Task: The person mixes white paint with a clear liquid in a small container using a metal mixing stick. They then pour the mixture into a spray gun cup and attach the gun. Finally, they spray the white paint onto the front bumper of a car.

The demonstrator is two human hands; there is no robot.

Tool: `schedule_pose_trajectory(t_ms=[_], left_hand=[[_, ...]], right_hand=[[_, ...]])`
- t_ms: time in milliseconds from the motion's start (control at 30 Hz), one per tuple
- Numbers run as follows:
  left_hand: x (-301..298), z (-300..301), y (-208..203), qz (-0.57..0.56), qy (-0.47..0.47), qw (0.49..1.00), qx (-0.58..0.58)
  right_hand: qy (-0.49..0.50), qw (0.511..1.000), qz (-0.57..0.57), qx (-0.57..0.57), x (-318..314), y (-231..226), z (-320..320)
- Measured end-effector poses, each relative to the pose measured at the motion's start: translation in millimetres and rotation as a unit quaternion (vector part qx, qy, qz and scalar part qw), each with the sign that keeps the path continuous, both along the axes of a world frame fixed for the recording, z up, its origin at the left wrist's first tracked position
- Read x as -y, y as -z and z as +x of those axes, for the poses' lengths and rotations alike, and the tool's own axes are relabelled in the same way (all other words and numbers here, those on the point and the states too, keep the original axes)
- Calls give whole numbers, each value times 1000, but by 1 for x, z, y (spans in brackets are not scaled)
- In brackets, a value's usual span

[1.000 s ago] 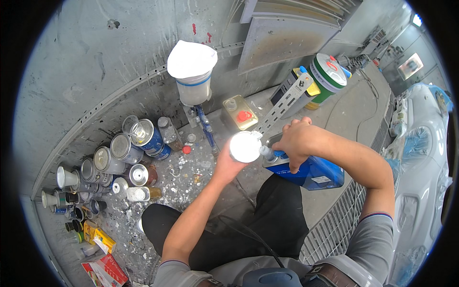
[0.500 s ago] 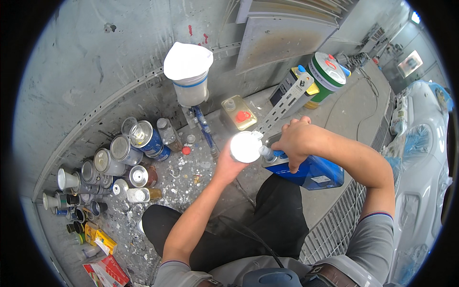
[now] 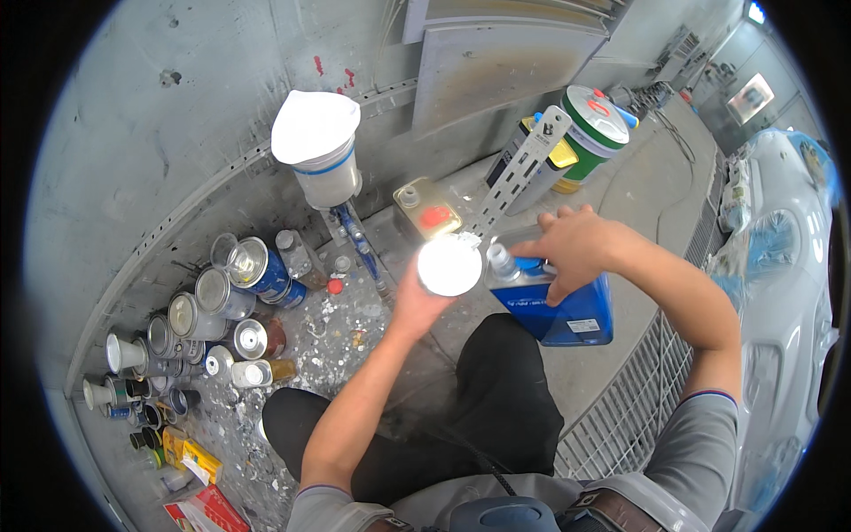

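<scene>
underfoot, a gray floor (image 3: 332,341) lies speckled with white paint, meeting a metal grate (image 3: 620,417) toward the right. a stained gray wall (image 3: 222,80) curves around, with a few red marks on it, and crowded paint containers (image 3: 213,288) stand along its foot at left. at far right is a pale car body (image 3: 776,381), partly wrapped in plastic film. the left hand (image 3: 413,300) is wrapped around a cup of white liquid (image 3: 449,266) above the floor; a slotted metal strip (image 3: 523,173) rises beyond it, dark print near its top. the right hand (image 3: 576,244) is clamped over the top of a blue can (image 3: 558,310), its pale spout just beside the cup. the can bears light lettering and a small white label (image 3: 582,325), too small to read.
</scene>
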State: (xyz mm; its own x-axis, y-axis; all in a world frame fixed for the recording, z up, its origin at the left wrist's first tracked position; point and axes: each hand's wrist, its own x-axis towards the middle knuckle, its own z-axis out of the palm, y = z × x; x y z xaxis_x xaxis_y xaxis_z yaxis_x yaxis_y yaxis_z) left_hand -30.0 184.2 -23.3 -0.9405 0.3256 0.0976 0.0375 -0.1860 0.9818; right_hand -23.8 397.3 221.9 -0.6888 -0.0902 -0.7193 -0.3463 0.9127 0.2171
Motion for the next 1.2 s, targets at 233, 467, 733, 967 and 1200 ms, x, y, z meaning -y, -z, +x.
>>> schedule_pose_trajectory(t_ms=[233, 467, 733, 967, 1200], left_hand=[[11, 1, -30, -4, -7, 1000, 25], [55, 15, -32, -40, -22, 999, 18], [90, 35, -26, -47, -57, 997, 22], [115, 40, -23, -61, -66, 996, 21], [134, 35, -19, -53, -58, 997, 26]], right_hand=[[219, 954, -156, -134, -107, 71, -29], [360, 877, -132, -289, -100, 173, -109], [401, 829, -149, -360, -91, 251, -173], [372, 824, -144, -402, -84, 263, -177], [221, 654, -476, -545, -68, 225, -148]])
